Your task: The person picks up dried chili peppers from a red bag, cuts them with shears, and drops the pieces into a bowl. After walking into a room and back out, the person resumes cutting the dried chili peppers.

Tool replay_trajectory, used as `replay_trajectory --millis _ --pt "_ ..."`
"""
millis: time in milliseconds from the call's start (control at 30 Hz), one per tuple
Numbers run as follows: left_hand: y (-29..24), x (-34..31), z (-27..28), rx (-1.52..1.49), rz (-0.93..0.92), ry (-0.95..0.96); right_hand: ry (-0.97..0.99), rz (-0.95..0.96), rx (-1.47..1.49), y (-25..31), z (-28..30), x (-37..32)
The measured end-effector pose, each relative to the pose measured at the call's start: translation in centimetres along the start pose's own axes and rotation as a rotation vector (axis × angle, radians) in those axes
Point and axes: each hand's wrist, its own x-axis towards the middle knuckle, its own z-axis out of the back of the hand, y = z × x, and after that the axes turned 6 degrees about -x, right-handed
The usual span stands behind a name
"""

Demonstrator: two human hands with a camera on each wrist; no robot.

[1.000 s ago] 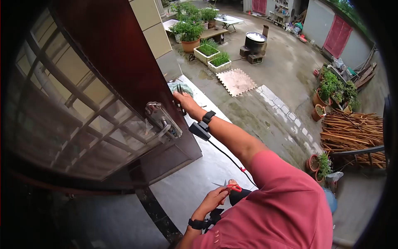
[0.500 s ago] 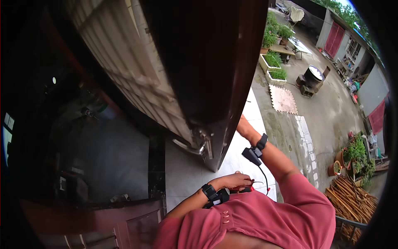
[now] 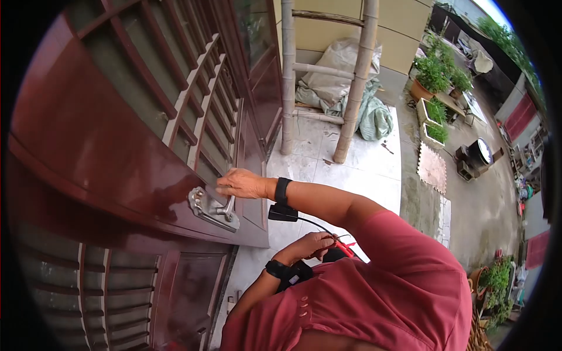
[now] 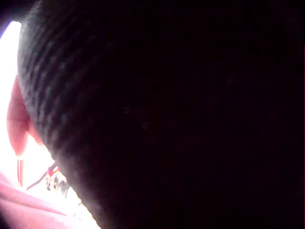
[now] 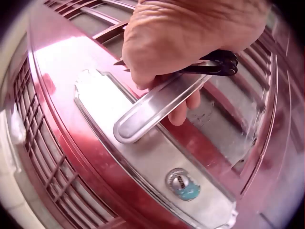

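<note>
My right hand (image 3: 240,183) grips the silver lever handle (image 3: 225,205) of a dark red door (image 3: 117,134). The right wrist view shows its fingers (image 5: 181,43) curled round the lever (image 5: 157,107), with a small black scissor-like tool (image 5: 217,64) also caught in the same hand. A keyhole (image 5: 181,183) sits in the metal plate below the lever. My left hand (image 3: 310,244) stays close to my chest and holds red-handled scissors (image 3: 345,247). The left wrist view is almost wholly dark; only a finger (image 4: 19,124) shows at its left edge.
A second door leaf (image 3: 117,292) stands at the lower left. Behind the doorway a bamboo ladder (image 3: 357,88) leans over a heap of sacks (image 3: 351,99). Potted plants (image 3: 433,73), a foam mat (image 3: 432,168) and a large pot (image 3: 480,153) stand in the yard.
The door has swung round, with its lever side now facing me. My right hand left the door's edge and took the lever handle. The left hand kept the red scissors at my chest.
</note>
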Motion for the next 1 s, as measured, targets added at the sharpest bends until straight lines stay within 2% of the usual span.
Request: replay_trajectory --millis 67,133,167,267,367,433,533,600,667,700,800,867,933,967,1000 --pt "0.7 -2.1 1.1 -0.038 -0.055 -0.055 -0.029 -0.151 0.324 0.3 -2.2 2.5" --pt "2.5 -3.5 2.3 -0.069 -0.137 -0.089 -0.106 -0.34 0.605 -0.4 -7.0 4.6" --pt "2.7 -4.2 2.8 -0.092 -0.12 -0.12 -0.181 -0.379 0.463 -1.2 -9.5 5.6" --pt "3.5 -5.8 3.6 -0.228 -0.11 -0.204 -0.287 -0.438 0.429 -0.1 -11.2 8.6" --pt "4.5 -7.2 3.9 -0.382 -0.131 -0.284 -0.297 -0.474 0.539 0.5 -12.2 11.4" --pt "5.6 -7.0 4.8 -0.201 -0.133 -0.358 -0.362 -0.461 0.533 -0.2 -13.8 13.1" --pt "7.6 -6.9 4.8 -0.185 -0.241 -0.448 -0.531 -0.396 0.412 -1.0 -16.5 16.0" --pt "8.0 -7.2 4.9 -0.242 -0.215 -0.473 -0.556 -0.413 0.331 -1.6 -17.6 17.5" --pt "7.4 -8.6 5.3 -0.284 -0.048 -0.469 -0.621 -0.397 0.304 -1.8 -18.4 18.6" --pt "7.0 -9.2 5.3 -0.288 -0.055 -0.483 -0.533 -0.429 0.43 -1.8 -18.2 18.6" --pt "6.5 -9.4 4.9 -0.258 -0.041 -0.511 -0.478 -0.399 0.398 -2.0 -16.9 18.1" --pt "5.5 -9.1 4.4 -0.317 -0.01 -0.526 -0.702 -0.332 0.335 -2.4 -13.8 15.2" --pt "6.0 -7.7 4.9 -0.288 -0.001 -0.619 -0.921 -0.253 0.213 -3.3 -8.7 10.9" --pt "6.5 -6.8 5.2 -0.266 0.007 -0.665 -0.841 -0.369 0.38 -3.4 -6.2 6.8" --pt "6.2 -5.7 5.4 -0.237 0.019 -0.706 -0.687 -0.475 0.393 -4.1 -3.9 2.0"
